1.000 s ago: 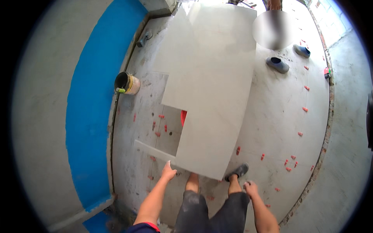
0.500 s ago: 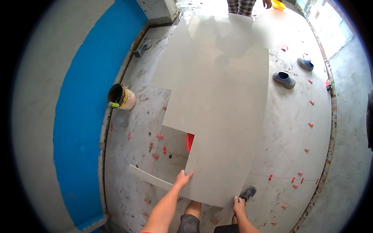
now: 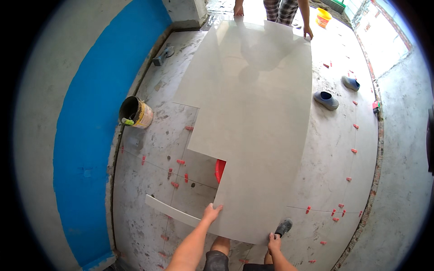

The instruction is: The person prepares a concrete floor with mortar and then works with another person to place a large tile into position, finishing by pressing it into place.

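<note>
A large pale grey tile slab [image 3: 260, 117] with stepped cut-outs along its left side stretches out in front of me. My left hand [image 3: 211, 212] is closed on its left edge near the close end, thumb on top and fingers hidden beneath. At the near right corner, my right hand [image 3: 274, 240] grips the edge. A co-worker in checked trousers [image 3: 280, 10] stands at the far end, with one hand [image 3: 308, 32] at the far right corner and the other hand [image 3: 238, 9] at the far edge. A narrow strip [image 3: 172, 210] extends left from beside my left hand.
Red tile levelling clips [image 3: 175, 184] dot the floor tiles. Part of a red round object [image 3: 220, 170] shows under the slab. A dirty bucket [image 3: 143, 114] stands left by the blue-painted wall [image 3: 90, 135]. Grey clogs [image 3: 326, 100] lie right; a yellow bucket [image 3: 323, 17] stands far right.
The co-worker now stands more upright, both hands showing at the far end. The floor and its objects have shifted slightly left in view. Both my hands keep their hold.
</note>
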{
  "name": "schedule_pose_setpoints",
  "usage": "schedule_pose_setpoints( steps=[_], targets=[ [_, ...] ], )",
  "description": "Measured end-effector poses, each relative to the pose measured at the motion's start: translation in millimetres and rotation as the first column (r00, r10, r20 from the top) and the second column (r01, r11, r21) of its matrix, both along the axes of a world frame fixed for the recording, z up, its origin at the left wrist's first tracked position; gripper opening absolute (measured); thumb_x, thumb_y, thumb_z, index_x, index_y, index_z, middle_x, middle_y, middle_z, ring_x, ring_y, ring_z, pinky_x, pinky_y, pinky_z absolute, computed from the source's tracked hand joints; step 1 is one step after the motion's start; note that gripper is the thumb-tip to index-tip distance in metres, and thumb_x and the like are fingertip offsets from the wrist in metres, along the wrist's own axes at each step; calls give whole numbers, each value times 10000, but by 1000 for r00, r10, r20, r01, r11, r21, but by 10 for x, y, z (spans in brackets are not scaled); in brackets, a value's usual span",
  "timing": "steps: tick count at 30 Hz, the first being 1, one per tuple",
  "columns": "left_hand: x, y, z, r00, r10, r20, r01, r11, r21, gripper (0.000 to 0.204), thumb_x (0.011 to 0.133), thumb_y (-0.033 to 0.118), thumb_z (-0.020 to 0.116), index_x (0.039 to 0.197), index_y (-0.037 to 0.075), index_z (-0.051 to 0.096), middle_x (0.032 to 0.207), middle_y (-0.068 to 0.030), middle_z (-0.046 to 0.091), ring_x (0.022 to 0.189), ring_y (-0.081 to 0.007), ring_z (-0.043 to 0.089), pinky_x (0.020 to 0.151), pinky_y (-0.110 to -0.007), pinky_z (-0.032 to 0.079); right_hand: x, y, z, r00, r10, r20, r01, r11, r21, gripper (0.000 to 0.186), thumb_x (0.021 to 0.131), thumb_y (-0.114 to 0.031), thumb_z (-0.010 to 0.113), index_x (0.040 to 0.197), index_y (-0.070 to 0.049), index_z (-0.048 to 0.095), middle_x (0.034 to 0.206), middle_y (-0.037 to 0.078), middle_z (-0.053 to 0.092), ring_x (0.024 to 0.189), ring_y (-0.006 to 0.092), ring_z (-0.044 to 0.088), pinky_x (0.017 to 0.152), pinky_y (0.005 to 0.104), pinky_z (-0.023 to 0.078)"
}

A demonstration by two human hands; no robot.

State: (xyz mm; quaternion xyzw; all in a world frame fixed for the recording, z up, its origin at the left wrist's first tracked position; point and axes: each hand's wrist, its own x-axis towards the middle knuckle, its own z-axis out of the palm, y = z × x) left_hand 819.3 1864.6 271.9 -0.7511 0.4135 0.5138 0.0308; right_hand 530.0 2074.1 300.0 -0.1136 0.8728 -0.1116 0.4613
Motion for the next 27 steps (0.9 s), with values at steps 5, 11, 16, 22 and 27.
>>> schedule_pose_setpoints(
  steps=[5, 11, 16, 22, 27],
  targets=[
    [-54, -8, 94, 999, 45, -30, -42, 997, 68, 704, 799, 490, 656, 1177, -87, 515, 1165, -275, 575, 1115, -374, 552, 916, -417, 441, -25, -33, 67, 997, -43, 67, 44, 999, -19, 434, 898, -391, 563, 1071, 4, 618, 986, 205, 650, 947, 298, 620, 827, 383, 458],
    [-60, -43, 217, 997, 55, -63, -47, 992, 113, 671, 831, 415, 653, 1218, -103, 474, 1193, -277, 560, 1128, -370, 548, 924, -405, 439, -64, -63, 268, 997, 0, 83, -9, 994, 113, 498, 891, -452, 547, 1105, -5, 604, 1024, 223, 640, 1002, 326, 607, 860, 402, 455],
    [-54, 6, 517, 995, 69, -76, -64, 996, 62, 670, 831, 391, 653, 1225, -112, 455, 1211, -279, 549, 1139, -370, 543, 935, -397, 437, -139, 140, 293, 990, 138, 1, -138, 988, 69, 529, 892, -469, 540, 1125, 3, 594, 1025, 226, 643, 993, 317, 612, 860, 391, 460],
    [-111, 6, 1424, 998, 22, -60, -19, 998, 52, 650, 825, 371, 654, 1221, -107, 465, 1184, -274, 568, 1104, -363, 565, 913, -396, 442, -199, 335, 865, 998, 58, 30, -55, 993, -104, 509, 891, -445, 557, 1055, 35, 591, 952, 210, 643, 915, 295, 616, 810, 376, 469],
    [-187, -103, 2035, 999, -23, 39, 25, 998, -63, 660, 823, 381, 655, 1223, -111, 469, 1150, -272, 588, 1050, -349, 588, 876, -404, 453, -283, 166, 1900, 990, -28, 137, 46, 990, -132, 487, 881, -449, 560, 997, 22, 603, 895, 196, 639, 864, 285, 620, 774, 377, 473]
  ],
)
